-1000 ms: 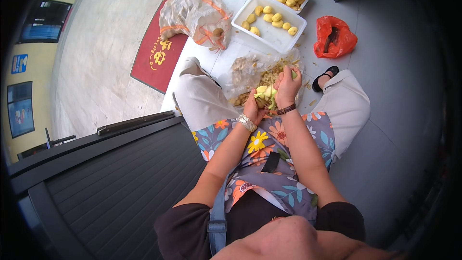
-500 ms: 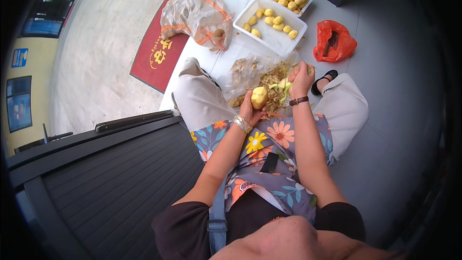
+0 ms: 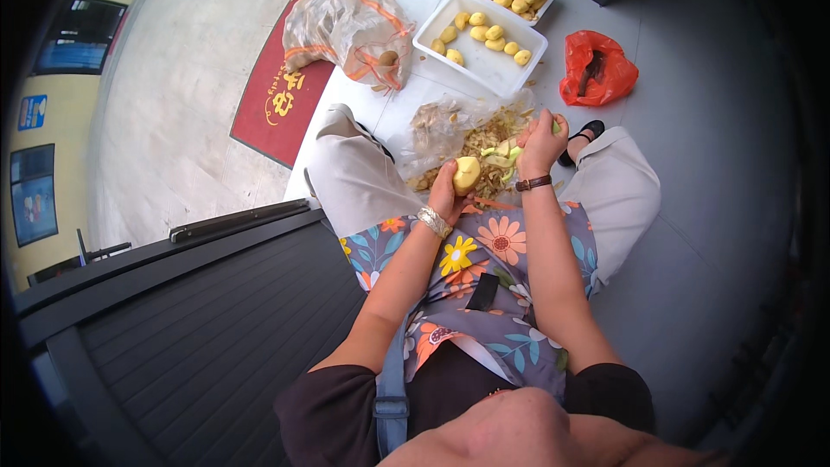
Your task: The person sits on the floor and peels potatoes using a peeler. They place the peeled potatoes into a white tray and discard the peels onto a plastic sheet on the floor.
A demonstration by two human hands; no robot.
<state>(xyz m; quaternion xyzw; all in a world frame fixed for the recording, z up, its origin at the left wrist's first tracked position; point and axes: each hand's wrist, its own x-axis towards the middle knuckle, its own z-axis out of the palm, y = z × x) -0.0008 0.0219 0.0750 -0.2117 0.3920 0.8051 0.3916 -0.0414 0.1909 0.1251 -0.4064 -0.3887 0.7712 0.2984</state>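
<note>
My left hand (image 3: 445,195) is closed around a mostly peeled yellow potato (image 3: 467,175), with the fingers wrapped on its near side. To the right, my right hand (image 3: 543,149) grips a green peeler (image 3: 513,156), its head pointing toward the potato but apart from it. Most of the peeler's handle is hidden in the fist. Below both hands, brown and pale peelings (image 3: 495,137) lie heaped on a clear plastic bag (image 3: 424,140) between my legs.
Two white tubs hold peeled potatoes: a fuller far one (image 3: 551,10) and a nearer one (image 3: 512,88) with fewer. A clear bag with orange stripes (image 3: 350,30) lies left, a potato (image 3: 387,59) at its mouth. A red plastic bag (image 3: 616,78) sits right, beyond my shoe (image 3: 584,140).
The potato has turned a little in my left hand and shows a smoother yellow face. My right hand stays almost in place with the peeler. The whole view has shifted slightly.
</note>
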